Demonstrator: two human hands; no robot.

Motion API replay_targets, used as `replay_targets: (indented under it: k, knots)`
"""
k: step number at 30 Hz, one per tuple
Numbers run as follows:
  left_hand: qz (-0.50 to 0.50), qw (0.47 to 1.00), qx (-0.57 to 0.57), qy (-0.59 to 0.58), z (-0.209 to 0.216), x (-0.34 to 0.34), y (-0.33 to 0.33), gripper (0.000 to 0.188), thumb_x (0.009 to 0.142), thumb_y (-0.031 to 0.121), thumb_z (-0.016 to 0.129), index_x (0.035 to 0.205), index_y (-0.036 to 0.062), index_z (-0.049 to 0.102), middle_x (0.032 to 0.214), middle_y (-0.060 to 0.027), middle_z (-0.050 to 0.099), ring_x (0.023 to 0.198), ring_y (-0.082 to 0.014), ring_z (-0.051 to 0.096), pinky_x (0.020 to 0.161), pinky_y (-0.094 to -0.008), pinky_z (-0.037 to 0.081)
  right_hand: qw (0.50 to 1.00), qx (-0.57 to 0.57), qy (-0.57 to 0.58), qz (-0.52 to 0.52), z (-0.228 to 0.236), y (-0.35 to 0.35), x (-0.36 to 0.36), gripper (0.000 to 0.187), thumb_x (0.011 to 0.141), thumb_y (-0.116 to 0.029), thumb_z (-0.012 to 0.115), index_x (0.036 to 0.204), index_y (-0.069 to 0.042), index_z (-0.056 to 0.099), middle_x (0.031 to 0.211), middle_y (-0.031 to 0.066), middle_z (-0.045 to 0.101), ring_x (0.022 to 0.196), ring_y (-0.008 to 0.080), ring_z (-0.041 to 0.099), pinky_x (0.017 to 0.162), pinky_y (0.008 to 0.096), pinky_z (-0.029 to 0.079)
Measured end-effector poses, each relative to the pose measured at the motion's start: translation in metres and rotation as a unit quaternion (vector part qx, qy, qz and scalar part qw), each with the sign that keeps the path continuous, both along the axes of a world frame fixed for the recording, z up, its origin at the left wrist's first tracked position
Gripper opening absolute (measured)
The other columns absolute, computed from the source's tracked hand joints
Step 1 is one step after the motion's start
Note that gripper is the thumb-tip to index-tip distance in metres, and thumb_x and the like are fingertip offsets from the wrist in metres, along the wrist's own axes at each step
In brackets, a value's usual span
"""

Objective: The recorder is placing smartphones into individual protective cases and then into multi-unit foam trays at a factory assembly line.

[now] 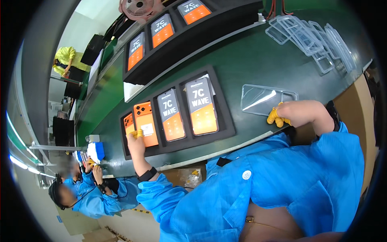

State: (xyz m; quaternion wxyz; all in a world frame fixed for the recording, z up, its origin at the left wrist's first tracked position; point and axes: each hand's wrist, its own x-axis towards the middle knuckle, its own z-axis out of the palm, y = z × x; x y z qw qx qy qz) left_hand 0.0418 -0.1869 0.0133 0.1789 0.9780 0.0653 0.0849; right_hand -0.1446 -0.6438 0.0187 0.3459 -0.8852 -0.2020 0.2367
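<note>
My left hand (136, 139) (yellow finger cots on) has its fingertips pinching the lower edge of the orange phone (146, 123) lying back-up in the black foam tray (225, 129); I'd say lift it by the edges only, so no prints land on the back; two more phones (187, 111) sit screen-up in the slots just to the right; my right hand (288, 115) rests on the clear case (262, 99) on the green bench (242, 60), fingers curled on its near edge; I'd pin it flat so it doesn't skid; the spare cases (310, 38) are well apart.
</note>
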Motion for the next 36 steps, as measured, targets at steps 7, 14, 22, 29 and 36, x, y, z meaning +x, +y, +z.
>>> replay_targets:
  k: [7, 14, 22, 29, 36]
  knots:
    - [-0.046, 0.969, -0.238, 0.045, 0.011, 0.011, -0.004, 0.023, 0.084, 0.008, 0.043, 0.099, -0.0038, 0.054, 0.084, -0.0064, 0.058, 0.070, -0.0104, 0.053, 0.059, -0.0228, 0.042, 0.999, 0.026, -0.015, 0.029, 0.014, -0.005, 0.006, 0.044, 0.059, 0.012, 0.046, 0.100, -0.001, 0.054, 0.093, 0.0141, 0.057, 0.088, 0.0300, 0.052, 0.074, 0.0337, 0.042]
    - [0.004, 0.888, -0.453, -0.080, 0.016, -0.011, -0.005, 0.021, 0.084, 0.010, 0.046, 0.099, -0.0032, 0.052, 0.088, -0.0091, 0.057, 0.073, -0.0161, 0.058, 0.061, -0.0266, 0.049, 0.936, -0.090, -0.336, -0.061, 0.010, -0.044, 0.019, 0.040, 0.059, 0.010, 0.051, 0.094, -0.005, 0.060, 0.104, 0.0103, 0.054, 0.099, 0.0277, 0.049, 0.088, 0.0365, 0.037]
    - [-0.052, 0.726, -0.680, -0.093, 0.020, -0.049, -0.058, 0.030, 0.087, 0.021, 0.045, 0.109, 0.0002, 0.047, 0.102, -0.0114, 0.056, 0.084, -0.0215, 0.060, 0.069, -0.0342, 0.051, 0.938, -0.131, -0.320, -0.016, -0.002, -0.037, -0.003, 0.028, 0.058, -0.003, 0.058, 0.085, -0.008, 0.064, 0.081, 0.0058, 0.055, 0.077, 0.0218, 0.051, 0.073, 0.0321, 0.039]
    - [-0.143, 0.701, -0.698, -0.011, 0.026, -0.069, -0.115, 0.028, 0.088, 0.018, 0.043, 0.109, -0.0012, 0.047, 0.101, -0.0103, 0.057, 0.086, -0.0205, 0.059, 0.072, -0.0314, 0.050, 0.906, -0.147, -0.396, 0.006, 0.014, -0.008, -0.022, 0.010, 0.057, -0.012, 0.061, 0.066, -0.009, 0.057, 0.067, 0.0025, 0.049, 0.066, 0.0175, 0.049, 0.062, 0.0291, 0.037]
    - [-0.155, 0.708, -0.689, 0.026, 0.022, -0.079, -0.140, 0.028, 0.089, 0.021, 0.042, 0.107, -0.0002, 0.048, 0.098, -0.0097, 0.058, 0.084, -0.0176, 0.059, 0.069, -0.0271, 0.050, 0.647, 0.574, -0.315, -0.390, 0.046, -0.009, -0.016, 0.014, 0.083, -0.017, 0.051, 0.092, -0.007, 0.056, 0.081, 0.0018, 0.055, 0.072, 0.0151, 0.052, 0.066, 0.0268, 0.043]
